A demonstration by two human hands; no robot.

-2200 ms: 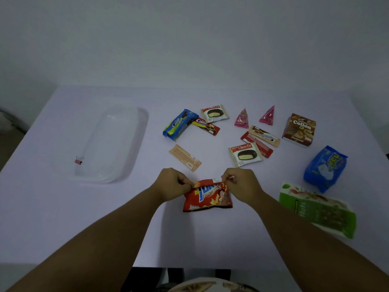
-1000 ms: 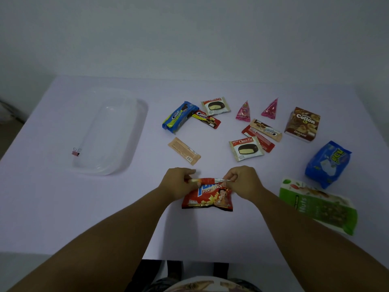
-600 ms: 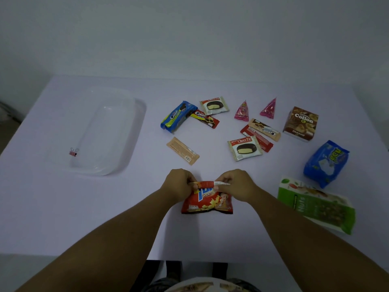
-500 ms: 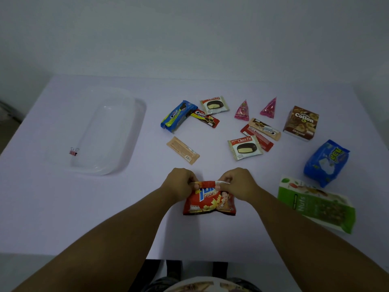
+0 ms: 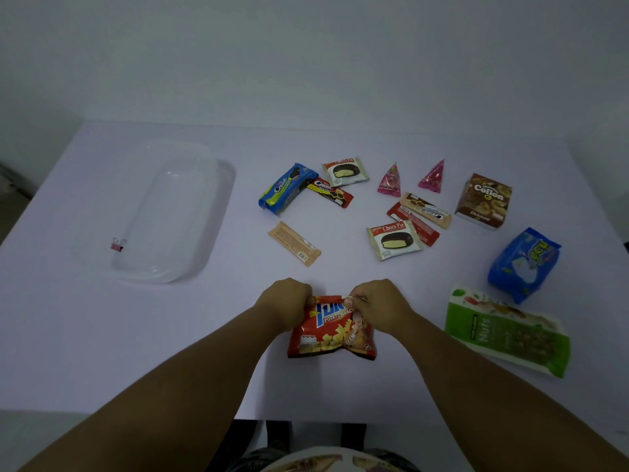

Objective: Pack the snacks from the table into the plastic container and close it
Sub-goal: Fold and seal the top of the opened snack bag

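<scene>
Head view: left hand [image 5: 284, 303], right hand [image 5: 381, 303] pinch red snack bag [image 5: 332, 330] top.

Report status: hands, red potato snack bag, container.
Left hand and right hand both pinch the top edge of the red snack bag. Plastic container far left, no snacks inside. Path to it unobstructed.

A plain pale wall [image 5: 306, 52] stands behind the worktop [image 5: 85, 335], which is white with a light violet tone. The light is dim and even. At the far left, a strip of brownish floor [image 5: 10, 212] shows beside the worktop edge.
</scene>
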